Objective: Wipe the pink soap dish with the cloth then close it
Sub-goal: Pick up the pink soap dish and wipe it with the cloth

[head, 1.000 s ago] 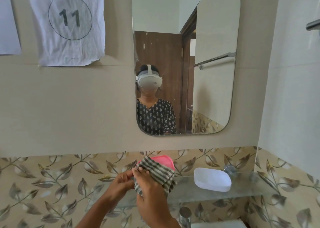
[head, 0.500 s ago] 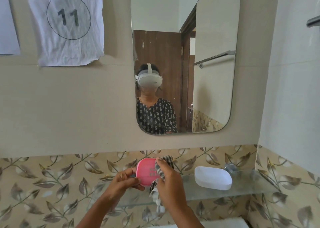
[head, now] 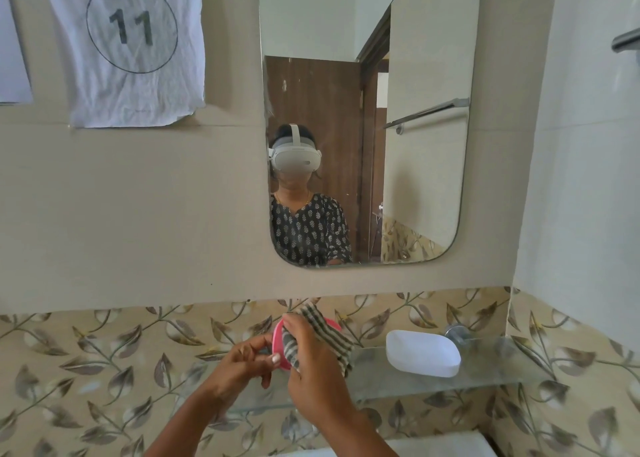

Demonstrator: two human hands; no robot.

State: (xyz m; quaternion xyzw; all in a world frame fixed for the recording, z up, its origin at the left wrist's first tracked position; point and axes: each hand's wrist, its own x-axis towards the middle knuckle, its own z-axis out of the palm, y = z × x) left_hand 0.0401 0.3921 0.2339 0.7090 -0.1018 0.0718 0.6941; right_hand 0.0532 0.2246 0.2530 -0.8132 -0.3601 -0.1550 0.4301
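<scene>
Left hand (head: 242, 359) grips the round pink plastic soap dish (head: 278, 340), held above the glass shelf (head: 485, 377) — right hand (head: 311, 363) clutches the striped grey-and-white cloth (head: 322, 328), pressing it on the dish.

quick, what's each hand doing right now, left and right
Left hand: gripping the pink soap dish by its edge.
Right hand: holding the striped cloth against the dish.

Woven striped cloth (head: 322, 332), glass shelf (head: 491, 380)
</scene>
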